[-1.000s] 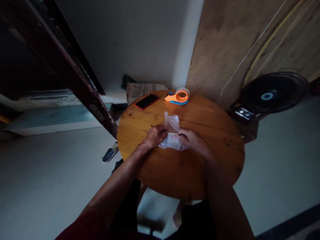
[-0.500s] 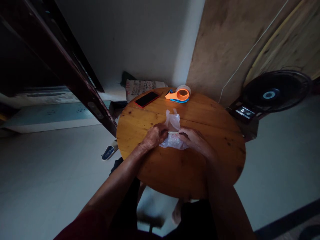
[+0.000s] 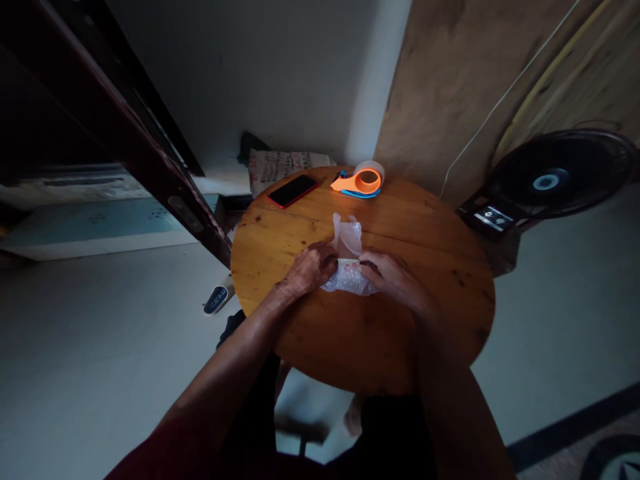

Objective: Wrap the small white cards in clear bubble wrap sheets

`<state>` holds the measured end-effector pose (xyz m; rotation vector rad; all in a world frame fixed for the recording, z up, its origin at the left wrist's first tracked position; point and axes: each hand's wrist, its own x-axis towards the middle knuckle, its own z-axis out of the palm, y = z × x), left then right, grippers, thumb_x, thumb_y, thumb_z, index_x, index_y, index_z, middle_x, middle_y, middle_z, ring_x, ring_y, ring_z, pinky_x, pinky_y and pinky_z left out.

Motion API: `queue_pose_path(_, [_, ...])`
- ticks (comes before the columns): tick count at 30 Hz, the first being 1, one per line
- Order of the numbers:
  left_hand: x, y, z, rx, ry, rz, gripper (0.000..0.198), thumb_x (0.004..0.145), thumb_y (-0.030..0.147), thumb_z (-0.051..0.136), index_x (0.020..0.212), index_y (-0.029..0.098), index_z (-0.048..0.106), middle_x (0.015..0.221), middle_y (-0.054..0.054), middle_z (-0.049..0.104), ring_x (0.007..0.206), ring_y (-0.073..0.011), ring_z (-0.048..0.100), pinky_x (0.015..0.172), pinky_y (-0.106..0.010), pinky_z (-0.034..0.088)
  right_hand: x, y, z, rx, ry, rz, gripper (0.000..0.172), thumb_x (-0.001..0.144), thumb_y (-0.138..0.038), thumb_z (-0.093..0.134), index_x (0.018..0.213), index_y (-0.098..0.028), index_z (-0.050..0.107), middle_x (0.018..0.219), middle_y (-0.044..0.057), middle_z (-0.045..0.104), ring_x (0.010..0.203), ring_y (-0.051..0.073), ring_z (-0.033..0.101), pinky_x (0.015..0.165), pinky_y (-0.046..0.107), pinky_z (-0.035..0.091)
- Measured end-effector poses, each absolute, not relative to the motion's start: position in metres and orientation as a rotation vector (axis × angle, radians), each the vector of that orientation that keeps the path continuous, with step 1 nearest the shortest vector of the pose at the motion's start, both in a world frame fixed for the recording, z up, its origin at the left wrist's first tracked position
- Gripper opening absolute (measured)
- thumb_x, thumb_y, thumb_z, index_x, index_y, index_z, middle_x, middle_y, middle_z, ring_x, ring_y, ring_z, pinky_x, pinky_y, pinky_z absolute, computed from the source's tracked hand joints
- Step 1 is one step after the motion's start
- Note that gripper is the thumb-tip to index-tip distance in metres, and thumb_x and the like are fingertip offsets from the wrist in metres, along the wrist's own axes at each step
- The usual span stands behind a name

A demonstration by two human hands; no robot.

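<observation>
A crumpled, clear plastic wrap that looks like bubble wrap (image 3: 349, 280) lies on the round wooden table (image 3: 420, 227), its loose flap pointing away from me. Inside it shows the pale edge of a small box-like item (image 3: 349, 263) with red marks; the rest of this item is covered. My left hand (image 3: 315, 265) is closed on the wrap's left side with curled fingers. On the right side, my right hand (image 3: 384, 270) pinches the wrap near the pale edge, thumb and fingers together.
Towards the table's far edge lie a red-edged phone (image 3: 294, 191) and an orange tape dispenser (image 3: 354, 182) with a tape roll. A black fan (image 3: 545, 180) stands at the right. A printed sack (image 3: 285, 167) sits behind the table, and a shoe (image 3: 217, 298) is on the floor at left.
The view has shifted slightly. Both hands stay at the wrap's sides, and a little more of the pale edge with red marks shows between them.
</observation>
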<state>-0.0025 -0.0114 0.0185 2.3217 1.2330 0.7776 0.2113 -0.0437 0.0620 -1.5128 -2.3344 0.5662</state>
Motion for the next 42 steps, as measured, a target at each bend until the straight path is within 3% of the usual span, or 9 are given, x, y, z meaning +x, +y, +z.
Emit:
queue_pose_path(24, [-0.0036,-0.0088,0.0166,2.346,1.195,0.771,0.021,0.082,0.016,0.052,0.097,0.017,0.068,0.093,-0.006,0.066,0.086,-0.0177,0.061,0.079,-0.03,0.049,0.2109,-0.0443,0.0633,-1.528,-2.321,0.562,0.024,0.091,-0.033,0.045,0.094,-0.02,0.066,0.093,0.005,0.066,0.084,0.017,0.059,0.073,0.027,0.039])
queue_pose_path(42, [-0.0026,-0.0107,0.0204,2.329,1.218,0.789,0.021,0.081,0.015,0.053,0.094,0.016,0.069,0.091,-0.007,0.067,0.084,-0.0175,0.061,0.078,-0.029,0.05,0.2106,-0.0442,0.0637,-1.518,-2.348,0.538,0.026,0.093,-0.035,0.044,0.086,-0.02,0.064,0.09,0.005,0.065,0.082,0.017,0.058,0.073,0.027,0.039])
